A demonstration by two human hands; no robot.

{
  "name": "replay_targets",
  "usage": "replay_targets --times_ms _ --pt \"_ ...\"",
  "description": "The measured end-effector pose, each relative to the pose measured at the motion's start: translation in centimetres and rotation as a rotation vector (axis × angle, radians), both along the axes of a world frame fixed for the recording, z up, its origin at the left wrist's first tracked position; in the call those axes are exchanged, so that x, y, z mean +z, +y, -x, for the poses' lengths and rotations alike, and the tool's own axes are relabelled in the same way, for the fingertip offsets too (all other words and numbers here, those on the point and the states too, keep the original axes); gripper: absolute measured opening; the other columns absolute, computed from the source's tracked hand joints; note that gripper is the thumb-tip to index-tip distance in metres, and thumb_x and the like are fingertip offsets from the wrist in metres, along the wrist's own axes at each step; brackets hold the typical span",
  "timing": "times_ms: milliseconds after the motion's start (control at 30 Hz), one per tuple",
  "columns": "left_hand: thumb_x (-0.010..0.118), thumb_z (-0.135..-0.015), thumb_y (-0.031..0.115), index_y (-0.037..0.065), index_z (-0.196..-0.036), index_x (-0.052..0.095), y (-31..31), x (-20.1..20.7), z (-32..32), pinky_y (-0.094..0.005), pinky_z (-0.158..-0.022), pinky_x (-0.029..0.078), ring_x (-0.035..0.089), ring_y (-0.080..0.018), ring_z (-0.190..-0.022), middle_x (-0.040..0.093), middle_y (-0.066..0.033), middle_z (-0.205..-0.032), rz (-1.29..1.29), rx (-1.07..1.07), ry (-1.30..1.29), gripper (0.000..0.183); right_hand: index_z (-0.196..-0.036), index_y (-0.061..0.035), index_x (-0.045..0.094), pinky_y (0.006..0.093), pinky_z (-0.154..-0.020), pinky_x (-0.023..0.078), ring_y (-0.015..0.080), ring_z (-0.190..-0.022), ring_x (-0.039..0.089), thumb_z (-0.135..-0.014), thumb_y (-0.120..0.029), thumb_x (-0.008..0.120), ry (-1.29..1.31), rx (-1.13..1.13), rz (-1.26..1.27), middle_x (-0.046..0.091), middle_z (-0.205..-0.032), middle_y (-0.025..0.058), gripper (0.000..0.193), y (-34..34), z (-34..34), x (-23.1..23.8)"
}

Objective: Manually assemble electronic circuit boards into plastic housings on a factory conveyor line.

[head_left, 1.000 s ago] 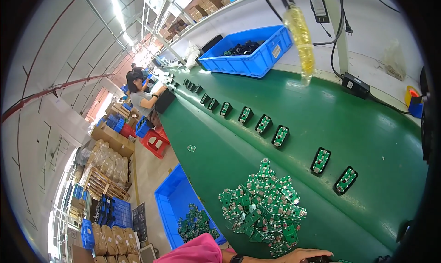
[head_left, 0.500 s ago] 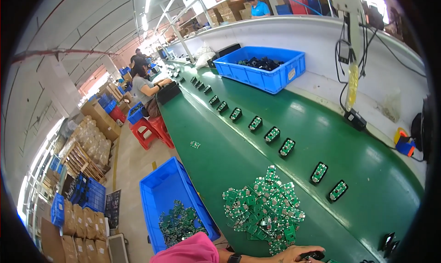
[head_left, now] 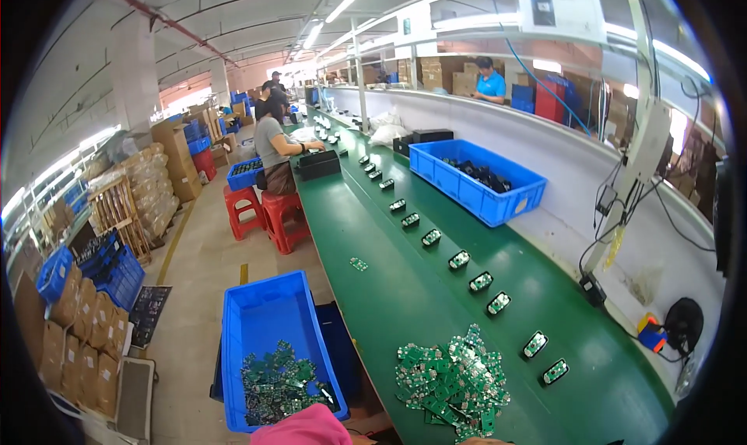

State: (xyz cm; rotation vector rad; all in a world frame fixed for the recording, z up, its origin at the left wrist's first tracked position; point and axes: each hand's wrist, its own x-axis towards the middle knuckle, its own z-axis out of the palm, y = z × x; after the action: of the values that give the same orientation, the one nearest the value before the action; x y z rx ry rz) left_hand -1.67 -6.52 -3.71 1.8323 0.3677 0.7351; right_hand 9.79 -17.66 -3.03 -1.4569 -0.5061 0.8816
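Observation:
My left arm in a pink sleeve (head_left: 305, 428) enters at the lower edge. Only a sliver of my left hand (head_left: 484, 442) shows there, its fingers cut off, just below a heap of green circuit boards (head_left: 451, 379). My right hand is out of the picture. Beyond the heap, a row of black housings with green boards in them runs up the green bench (head_left: 420, 305); the closest are one housing (head_left: 555, 372) and another (head_left: 534, 344). A single loose circuit board (head_left: 358, 264) lies apart on the left side of the bench.
Left of the bench, a blue crate (head_left: 268, 293) holds more circuit boards. Another blue crate (head_left: 475, 192) with black parts stands against the back wall. A seated co-worker (head_left: 274, 145) handles a black box (head_left: 317, 165) farther along. Cables hang from a post (head_left: 630, 176) at right.
The view has tilted upward, so the bench sits lower in the picture. My left hand, earlier at a black housing, has nearly left the lower edge.

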Motion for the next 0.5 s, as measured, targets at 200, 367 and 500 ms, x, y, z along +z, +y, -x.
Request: replay_targets --times_ms 200,367,500 --pt "0.057 -0.092 0.022 0.012 -0.133 0.057 -0.8 0.7 1.4 -0.0369 -0.070 0.053 0.067 -0.0267 -0.077 0.069 -0.0126 -0.102 0.060 0.005 -0.063 0.042 -0.093 -0.0022 0.064 0.0246 -0.046 0.040 0.0112 -0.054 0.053 -0.098 -0.020 0.061 0.018 0.005 -0.008 0.063 -0.071 0.0051 0.018 0.0 1.2 1.6" --pt "0.059 -0.090 0.023 0.014 -0.136 0.054 -0.9 0.0 3.3 -0.0388 -0.073 0.052 0.067 -0.0273 -0.080 0.068 -0.0113 -0.098 0.088 0.046 -0.055 0.047 -0.093 -0.0020 0.064 0.0252 -0.047 0.041 0.0114 -0.053 0.054 -0.099 -0.024 0.060 -0.139 0.064 -0.095 0.064 -0.072 0.0055 0.023 0.6 2.6 1.3" --pt "0.060 -0.089 0.023 0.015 -0.132 0.055 -2.1 3.1 4.7 -0.0383 -0.072 0.051 0.066 -0.0260 -0.078 0.068 -0.0100 -0.094 0.155 0.087 -0.100 0.044 -0.095 -0.0023 0.064 0.0256 -0.048 0.042 0.0111 -0.056 0.053 -0.100 -0.025 0.059 -0.233 0.100 -0.099 0.063 -0.074 0.0054 0.024 0.6 3.6 2.9"
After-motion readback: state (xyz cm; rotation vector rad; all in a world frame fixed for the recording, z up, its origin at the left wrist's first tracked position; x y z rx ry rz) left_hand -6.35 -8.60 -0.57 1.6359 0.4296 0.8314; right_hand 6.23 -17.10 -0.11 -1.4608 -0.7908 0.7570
